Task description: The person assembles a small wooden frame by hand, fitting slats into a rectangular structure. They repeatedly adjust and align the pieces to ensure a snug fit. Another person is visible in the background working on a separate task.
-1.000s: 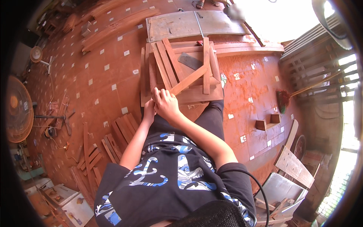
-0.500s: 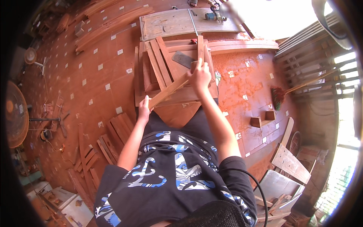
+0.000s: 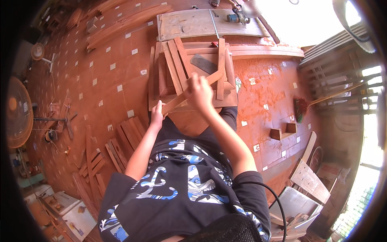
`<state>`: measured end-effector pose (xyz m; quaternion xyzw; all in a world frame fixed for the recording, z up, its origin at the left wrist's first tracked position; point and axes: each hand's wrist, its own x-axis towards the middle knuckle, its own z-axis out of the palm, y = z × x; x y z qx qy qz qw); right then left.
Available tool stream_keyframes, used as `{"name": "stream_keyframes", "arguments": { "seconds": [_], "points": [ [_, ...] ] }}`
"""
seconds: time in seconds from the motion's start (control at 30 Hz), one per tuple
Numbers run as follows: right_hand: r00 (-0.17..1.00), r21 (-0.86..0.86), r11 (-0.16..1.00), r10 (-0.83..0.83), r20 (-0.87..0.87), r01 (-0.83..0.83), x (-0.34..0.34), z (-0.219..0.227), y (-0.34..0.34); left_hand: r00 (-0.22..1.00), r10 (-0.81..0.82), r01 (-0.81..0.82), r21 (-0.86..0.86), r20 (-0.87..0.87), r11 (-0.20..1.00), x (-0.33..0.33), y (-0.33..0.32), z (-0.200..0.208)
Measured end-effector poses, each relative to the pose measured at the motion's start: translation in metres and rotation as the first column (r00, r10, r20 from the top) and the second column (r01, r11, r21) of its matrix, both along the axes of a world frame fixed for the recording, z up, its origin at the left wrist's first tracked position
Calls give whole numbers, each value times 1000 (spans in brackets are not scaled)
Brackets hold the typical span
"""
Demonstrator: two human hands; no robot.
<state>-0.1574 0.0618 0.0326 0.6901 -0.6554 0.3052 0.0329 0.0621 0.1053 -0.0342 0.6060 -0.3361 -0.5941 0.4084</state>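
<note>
A narrow wooden strip (image 3: 213, 77) slants across the stacked wooden panels (image 3: 161, 76) in front of me. My left hand (image 3: 157, 114) is closed around its near end. Over the strip's middle, my right hand (image 3: 200, 93) is curled down with its fingers wrapped across the wood; whether anything else sits under that palm is hidden. Several loose strips (image 3: 175, 66) lie side by side on the stack, left of the right hand. Another strip (image 3: 221, 60) lies lengthwise at the stack's right. Between them rests a flat grey metal plate (image 3: 203, 63).
Beyond the stack is a low board (image 3: 189, 24) carrying a blue power tool (image 3: 238, 18), with part of another person at the far edge. Long planks (image 3: 266, 51) extend right. Wood pieces (image 3: 117, 155) lie on the left floor near a fan (image 3: 18, 113). A broom (image 3: 301, 108) stands right.
My right hand has slid along the strip from its far part back toward my left hand. My left hand keeps hold of the near end. The view has shifted slightly.
</note>
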Motion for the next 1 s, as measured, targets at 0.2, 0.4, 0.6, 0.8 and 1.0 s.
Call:
{"name": "stream_keyframes", "arguments": {
  "seconds": [0.2, 0.4, 0.6, 0.8, 1.0],
  "points": [
    [942, 198, 930, -328, 75, 309, -77, 6, -35, 998, -32, 31, -27, -49, 999, 0, -3, 1],
    [943, 108, 940, -314, -109, 325, -32, 0, -25, 998, 51, -47, -127, 30, 991, -3, -7, -6],
    [994, 42, 994, 100, -54, -98, 90, -9, 31, 1000, -11, 8, -141, -15, 990, 3, -5, -13],
    [986, 195, 967, 154, 62, -163, 61, 19, 31, 997, 50, -50, 8, -64, 999, -1, -6, -8],
    [960, 252, 929, -279, -7, 272, -48, 21, -22, 993, 10, -18, -67, -114, 998, 3, -3, -4]
  ]
}}
